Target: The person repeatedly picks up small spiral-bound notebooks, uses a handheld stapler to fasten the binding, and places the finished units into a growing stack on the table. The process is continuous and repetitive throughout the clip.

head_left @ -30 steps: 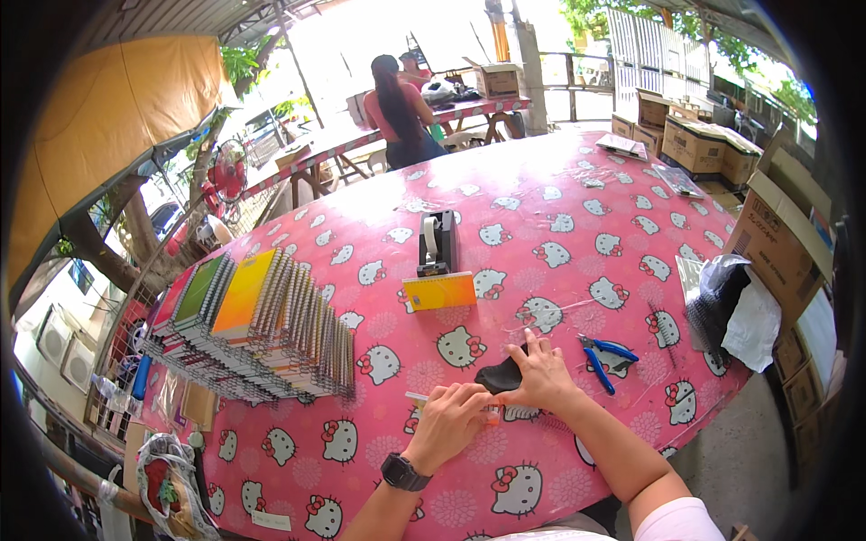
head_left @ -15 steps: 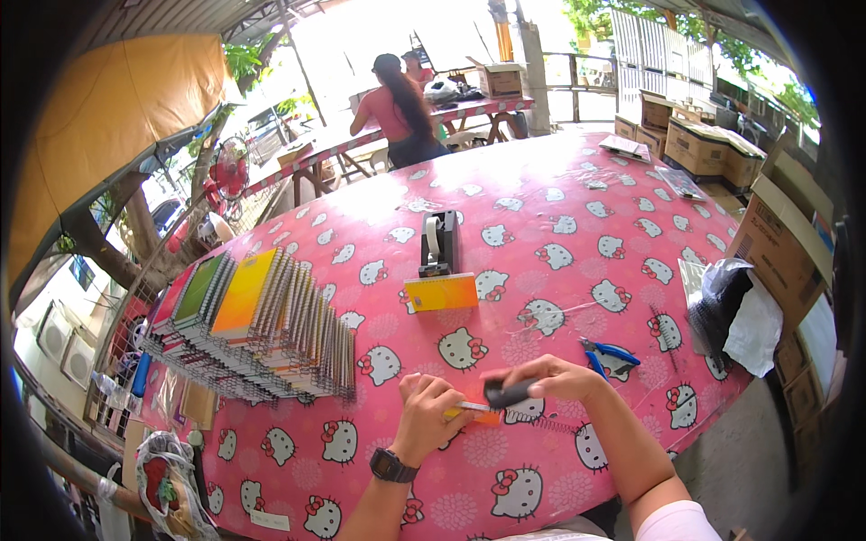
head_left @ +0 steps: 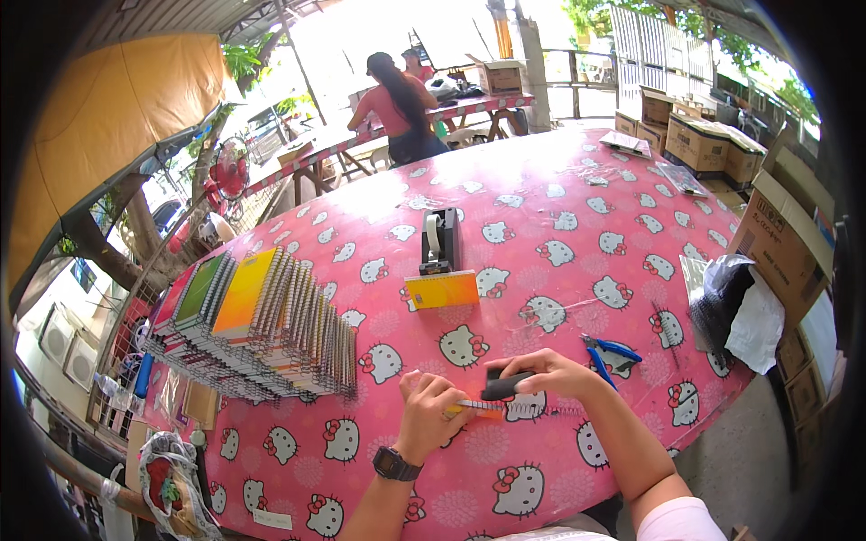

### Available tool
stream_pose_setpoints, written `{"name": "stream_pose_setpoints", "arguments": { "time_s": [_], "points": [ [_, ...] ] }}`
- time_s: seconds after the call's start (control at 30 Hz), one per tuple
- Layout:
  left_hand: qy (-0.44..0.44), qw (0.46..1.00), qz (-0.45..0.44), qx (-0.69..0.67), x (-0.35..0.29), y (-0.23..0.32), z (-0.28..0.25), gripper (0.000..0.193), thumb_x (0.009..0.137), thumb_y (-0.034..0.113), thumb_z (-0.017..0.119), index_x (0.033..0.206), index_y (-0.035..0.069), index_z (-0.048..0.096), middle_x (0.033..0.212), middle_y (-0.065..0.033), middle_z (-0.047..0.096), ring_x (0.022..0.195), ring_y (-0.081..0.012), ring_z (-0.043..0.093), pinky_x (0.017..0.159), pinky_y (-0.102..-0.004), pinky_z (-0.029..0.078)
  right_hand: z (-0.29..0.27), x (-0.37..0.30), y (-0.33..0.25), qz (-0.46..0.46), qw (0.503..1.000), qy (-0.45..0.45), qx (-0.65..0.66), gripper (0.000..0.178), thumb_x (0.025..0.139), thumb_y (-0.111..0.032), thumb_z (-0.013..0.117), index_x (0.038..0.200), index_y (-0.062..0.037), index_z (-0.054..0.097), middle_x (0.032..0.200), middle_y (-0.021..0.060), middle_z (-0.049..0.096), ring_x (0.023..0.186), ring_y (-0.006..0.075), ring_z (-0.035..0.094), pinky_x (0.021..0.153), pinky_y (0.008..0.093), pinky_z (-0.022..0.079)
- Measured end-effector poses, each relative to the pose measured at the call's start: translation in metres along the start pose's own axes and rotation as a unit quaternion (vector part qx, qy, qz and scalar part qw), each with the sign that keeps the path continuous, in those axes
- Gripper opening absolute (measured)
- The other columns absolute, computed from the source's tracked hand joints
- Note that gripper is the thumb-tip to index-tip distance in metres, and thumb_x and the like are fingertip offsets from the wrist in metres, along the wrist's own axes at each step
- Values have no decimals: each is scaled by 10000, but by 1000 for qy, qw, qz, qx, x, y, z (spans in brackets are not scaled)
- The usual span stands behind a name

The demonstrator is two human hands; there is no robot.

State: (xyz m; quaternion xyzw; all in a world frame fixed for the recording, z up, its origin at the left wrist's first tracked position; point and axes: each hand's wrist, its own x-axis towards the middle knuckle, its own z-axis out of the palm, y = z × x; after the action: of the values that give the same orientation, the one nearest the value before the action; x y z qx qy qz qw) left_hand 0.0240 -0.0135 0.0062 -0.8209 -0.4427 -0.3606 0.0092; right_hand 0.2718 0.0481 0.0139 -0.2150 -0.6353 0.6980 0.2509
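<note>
My left hand [head_left: 428,417], with a black watch on its wrist, is closed around a small orange-and-yellow notebook [head_left: 488,416] near the table's front. A thin spiral wire coil [head_left: 552,411] runs along the notebook's upper edge and sticks out well past it to the right. My right hand [head_left: 552,375] grips a black block-shaped tool [head_left: 505,386] just above that edge. Whether the tool touches the coil I cannot tell. Blue-handled pliers [head_left: 615,353] lie to the right of my right hand. Another yellow-orange spiral notebook [head_left: 442,290] leans against a black tape dispenser [head_left: 440,242].
Tall stacks of spiral notebooks [head_left: 244,298] stand on the left of the pink patterned table [head_left: 487,347]. Black-and-white wrapping [head_left: 744,311] and cardboard boxes [head_left: 780,239] are at the right. Two people sit or stand by a far table [head_left: 338,149].
My right hand has lifted and shifted slightly with the black tool. The coil's loose end now lies more level, where it sloped down to the right before.
</note>
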Motion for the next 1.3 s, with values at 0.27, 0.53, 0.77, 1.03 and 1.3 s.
{"name": "stream_pose_setpoints", "arguments": {
  "time_s": [0.27, 0.53, 0.77, 1.03, 1.3],
  "points": [
    [13, 997, -56, -49, -4, 0, 10, 629, 597, 269, 841, 1140, 132, 555, 735, 36, 570, 765, -166, 568, 942, -437, 293, 8, -3, -3, 6, 999, 0, -41, 451, 775, -358, 741, 1050, -9, 660, 1317, 197, 523, 1061, 166, 541, 874, 318, 425],
    [5, 994, -75, -75, -8, 2, 12, 702, 611, 259, 846, 1212, 125, 510, 761, 39, 589, 784, -152, 600, 1001, -468, 249, 18, 3, -6, -3, 997, 23, -67, 417, 828, -336, 701, 1082, -10, 642, 1098, 81, 595, 878, 129, 547, 761, 276, 441],
    [-38, 987, -113, -108, 1, -22, -27, 484, 635, 133, 823, 1074, 66, 632, 832, -31, 640, 841, -201, 604, 822, -356, 460, 21, 4, -4, -36, 998, 46, -31, 430, 827, -392, 698, 1026, -14, 651, 998, 40, 605, 844, 101, 518, 699, 284, 418],
    [-46, 960, -165, -224, -4, -26, -18, 207, 679, -9, 771, 871, 49, 719, 834, -40, 657, 654, -93, 608, 578, -216, 509, 15, 4, 5, -12, 1000, 15, 1, 399, 800, -337, 714, 1039, -23, 660, 1331, 159, 507, 1112, 190, 509, 919, 329, 409],
    [-52, 949, -182, -251, -2, -19, -15, 219, 686, -33, 755, 887, 48, 723, 825, -32, 662, 733, -97, 632, 618, -224, 525, 15, 3, -1, 3, 998, 37, -60, 434, 779, -354, 727, 1045, -16, 666, 1324, 202, 511, 1169, 228, 512, 949, 349, 401]
  ]
}}
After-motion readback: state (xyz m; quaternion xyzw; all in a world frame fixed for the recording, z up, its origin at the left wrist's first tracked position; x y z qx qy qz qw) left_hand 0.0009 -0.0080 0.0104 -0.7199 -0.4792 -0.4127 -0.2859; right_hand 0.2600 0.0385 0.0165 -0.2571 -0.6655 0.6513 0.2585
